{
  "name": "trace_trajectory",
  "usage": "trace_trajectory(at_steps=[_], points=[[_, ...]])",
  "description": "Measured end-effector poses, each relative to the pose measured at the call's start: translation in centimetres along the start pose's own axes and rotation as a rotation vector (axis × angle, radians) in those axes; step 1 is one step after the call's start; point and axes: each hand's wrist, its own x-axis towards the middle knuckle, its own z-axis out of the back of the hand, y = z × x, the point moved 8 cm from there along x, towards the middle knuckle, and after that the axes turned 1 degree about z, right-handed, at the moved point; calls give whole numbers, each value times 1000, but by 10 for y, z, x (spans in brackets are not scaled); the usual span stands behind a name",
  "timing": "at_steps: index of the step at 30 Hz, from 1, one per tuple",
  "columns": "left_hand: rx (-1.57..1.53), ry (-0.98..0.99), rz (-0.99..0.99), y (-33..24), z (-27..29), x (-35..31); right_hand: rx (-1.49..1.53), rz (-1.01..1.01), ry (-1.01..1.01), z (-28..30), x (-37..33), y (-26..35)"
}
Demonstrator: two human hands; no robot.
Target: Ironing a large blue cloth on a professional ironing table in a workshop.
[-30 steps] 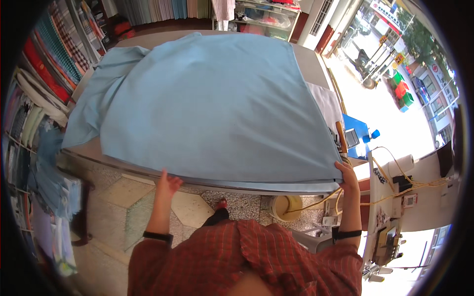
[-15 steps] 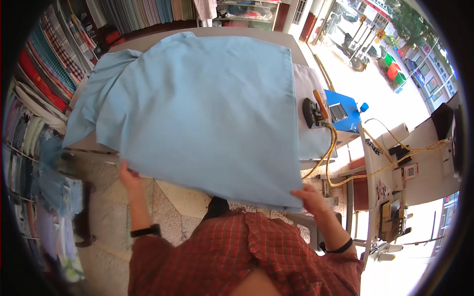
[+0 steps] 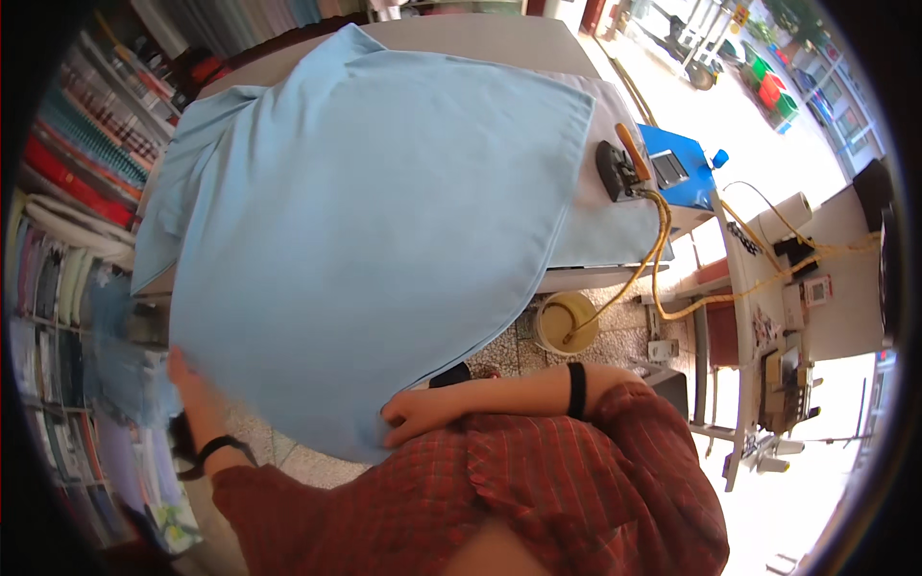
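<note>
A large light blue cloth (image 3: pixel 365 221) covers most of the table and hangs over its near edge toward my body. My right hand (image 3: pixel 415 415) is closed on the cloth's near edge, close to my shirt front. Out at the left, my left hand (image 3: pixel 182 372) grips the cloth's left edge, somewhat blurred. The far left part of the cloth lies in loose folds. To the right of the cloth, a steam iron (image 3: pixel 619 171) with an orange handle rests on the pressing surface.
A blue box (image 3: pixel 680 163) stands beside the iron, and a yellow hose (image 3: pixel 663 230) loops down from it. Below the table's front edge is a pale bucket (image 3: pixel 567 323). Shelves of folded fabric (image 3: pixel 77 259) line the left; a sewing machine (image 3: pixel 783 384) stands at the right.
My right hand has moved left toward my body, drawing the cloth's near right corner with it. My left hand has gone further left. The cloth's right edge now slants, exposing the bucket.
</note>
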Motion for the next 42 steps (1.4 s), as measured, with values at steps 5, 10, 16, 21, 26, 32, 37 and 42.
trace_trajectory(at_steps=[5, 10, 16, 21, 26, 32, 37, 42], points=[[-405, 29, 546, 92, -76, -2, 448, -271, -150, 54, -6, -71], [-547, 41, 886, 147, -85, -15, 298, -587, -720, 204, -137, -166], [973, 212, 885, 159, -116, -62, 50, -759, -1481, 336, -364, -157], [1028, 56, 614, 74, -247, -59, -890, -1269, -1637, 395, -476, -107], [799, 63, 19, -123, -430, -78, -844, -1415, -1466, 446, -508, -136], [602, 625, -297, -332, -583, -141, -454, -1265, -1403, 490, -554, -187], [444, 902, -380, -396, -640, -185, -198, -1188, -1515, 501, -531, -192], [464, 974, -359, -386, -651, -193, -624, -1060, -1393, 478, -437, -120]])
